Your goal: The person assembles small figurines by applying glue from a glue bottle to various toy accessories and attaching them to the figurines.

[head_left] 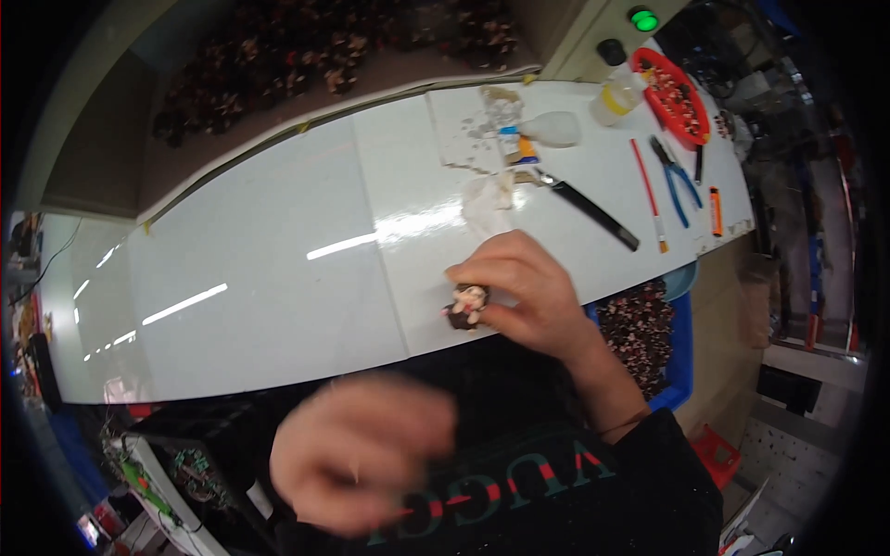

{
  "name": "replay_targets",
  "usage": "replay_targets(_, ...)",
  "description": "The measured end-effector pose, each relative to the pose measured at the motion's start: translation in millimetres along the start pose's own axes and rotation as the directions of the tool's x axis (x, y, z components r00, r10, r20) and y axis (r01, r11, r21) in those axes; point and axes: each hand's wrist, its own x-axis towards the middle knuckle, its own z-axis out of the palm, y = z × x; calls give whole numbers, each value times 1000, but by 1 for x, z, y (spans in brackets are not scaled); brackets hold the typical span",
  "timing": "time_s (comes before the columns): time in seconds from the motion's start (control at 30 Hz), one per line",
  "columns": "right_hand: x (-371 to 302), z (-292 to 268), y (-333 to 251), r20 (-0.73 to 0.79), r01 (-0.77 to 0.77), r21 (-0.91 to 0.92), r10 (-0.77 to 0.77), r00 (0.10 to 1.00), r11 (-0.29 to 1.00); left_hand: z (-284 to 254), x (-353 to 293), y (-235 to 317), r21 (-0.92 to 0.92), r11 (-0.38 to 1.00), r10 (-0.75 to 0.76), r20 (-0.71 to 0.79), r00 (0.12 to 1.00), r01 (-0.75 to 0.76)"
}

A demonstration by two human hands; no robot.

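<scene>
Right fingers [491,271] clamp a figurine [468,303] between their tips, likely light, stiff, best held mid-body; blurred left fingers [403,412] cannot be read.

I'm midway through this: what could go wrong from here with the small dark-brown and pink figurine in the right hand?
1. The small dark-brown and pink figurine is pinched in the right hand's fingertips near the glossy white table's front edge; a slip might drop it over.
2. The left hand is blurred, so anything it may hold could be mishandled unnoticed.
3. The long black-handled tool lies just beyond the right hand and might get knocked.
</scene>
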Motion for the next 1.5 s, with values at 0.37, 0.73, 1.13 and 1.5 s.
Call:
replay_targets(0.37,0,10,-3,-9,-3,-23,3,1000,1000,11,18,-25,174,720,-515,-514,686,672)
replay_targets(0.73,0,8,0,16,19,-47,-18,1000,999,8,17,-32,-118,761,-611,-460,644,638)
replay_targets(1.13,4,7,-12,-47,-135,19,135,990,991,5,20,-30,-116,821,-523,-546,654,559)
replay_targets(1.5,3,10,-9,-10,-116,46,116,993,992,8,20,-35,-141,832,-525,-513,680,536)
